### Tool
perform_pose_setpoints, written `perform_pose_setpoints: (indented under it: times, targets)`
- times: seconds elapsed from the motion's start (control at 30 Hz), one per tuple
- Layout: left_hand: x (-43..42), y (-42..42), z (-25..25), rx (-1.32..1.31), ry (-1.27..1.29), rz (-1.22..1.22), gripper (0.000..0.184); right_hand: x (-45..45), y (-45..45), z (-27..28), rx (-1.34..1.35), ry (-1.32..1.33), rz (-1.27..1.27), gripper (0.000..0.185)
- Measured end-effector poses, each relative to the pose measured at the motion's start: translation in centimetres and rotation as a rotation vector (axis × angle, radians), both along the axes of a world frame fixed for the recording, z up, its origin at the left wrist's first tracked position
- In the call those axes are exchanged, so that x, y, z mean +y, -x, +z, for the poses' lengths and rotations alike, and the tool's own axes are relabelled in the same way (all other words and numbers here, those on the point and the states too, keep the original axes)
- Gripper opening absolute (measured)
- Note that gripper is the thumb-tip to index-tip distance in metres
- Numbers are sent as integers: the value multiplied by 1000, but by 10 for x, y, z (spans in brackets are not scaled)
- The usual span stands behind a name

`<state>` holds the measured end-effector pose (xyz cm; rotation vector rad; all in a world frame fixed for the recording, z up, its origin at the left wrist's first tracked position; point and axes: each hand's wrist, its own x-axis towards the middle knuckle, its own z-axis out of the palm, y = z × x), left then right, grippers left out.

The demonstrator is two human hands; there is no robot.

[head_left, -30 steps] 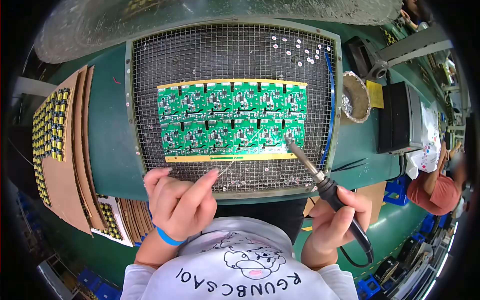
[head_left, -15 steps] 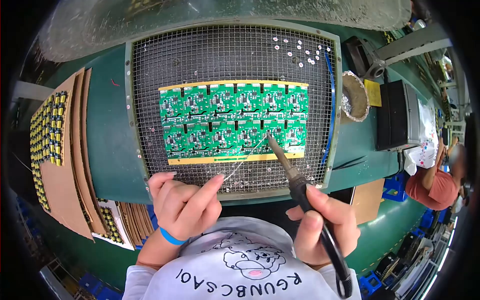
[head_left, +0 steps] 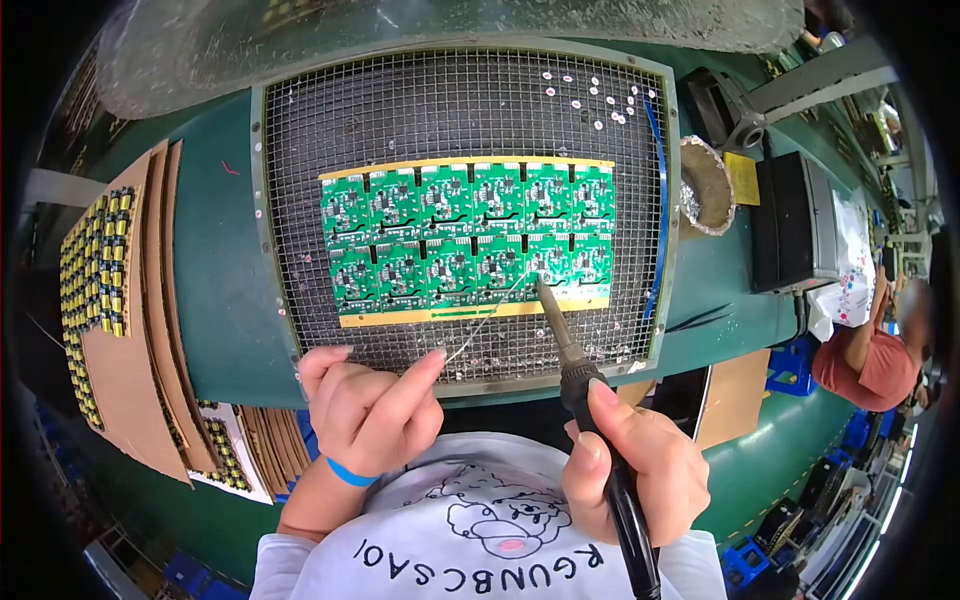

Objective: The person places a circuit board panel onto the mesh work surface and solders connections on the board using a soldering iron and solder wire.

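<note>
A panel of green circuit boards (head_left: 465, 240) with yellow edge strips lies on a metal mesh grid (head_left: 460, 110). My left hand (head_left: 372, 410) is closed on a thin solder wire (head_left: 480, 325) at the panel's near side; the wire slants up to the lower row of boards. My right hand (head_left: 640, 465) grips a soldering iron (head_left: 578, 372) by its black handle. The iron's tip is at the second board from the right in the lower row, close to the wire's far end.
Cardboard sheets with yellow-black components (head_left: 100, 270) lie at the left. Small white pieces (head_left: 598, 125) sit on the mesh's upper right. Right of it are a round pot (head_left: 712, 190), a yellow sponge (head_left: 741, 178) and a black box (head_left: 795, 225). A person in red (head_left: 868, 370) is at far right.
The soldering iron has moved left from the rightmost lower board to the board beside it, with my right hand following. The panel looks slightly shifted in view. My left hand still holds the wire.
</note>
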<state>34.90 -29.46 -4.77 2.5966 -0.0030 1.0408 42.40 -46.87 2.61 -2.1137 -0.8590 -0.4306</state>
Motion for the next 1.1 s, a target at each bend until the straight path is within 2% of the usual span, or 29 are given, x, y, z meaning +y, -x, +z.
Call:
perform_pose_setpoints:
  times: [0.13,0.2,0.3,0.43,0.57,0.73,0.87,1.1]
  targets:
    - [0,-1,-1,-10,-5,0,36,-10,-4,-4,37,-55,73,25]
    - [0,-1,-2,-14,-9,2,36,-15,-5,-4,84,-133,135,30]
    - [-2,-1,-3,-22,-5,58,40,-21,-6,-16,22,-230,136,29]
    - [-3,-2,-2,-9,-16,61,37,-25,-7,-15,91,-208,140,29]
    - [-3,-3,-4,-12,-11,65,34,-32,-9,-17,146,-221,116,30]
    - [-5,-6,-6,-38,-29,101,35,-46,-19,-30,188,-434,86,24]
    - [-7,-8,-5,-61,-47,84,32,-58,-12,-34,215,-500,-91,26]
    - [-11,-13,-6,-114,-74,82,28,-80,-9,-43,260,-612,-151,24]
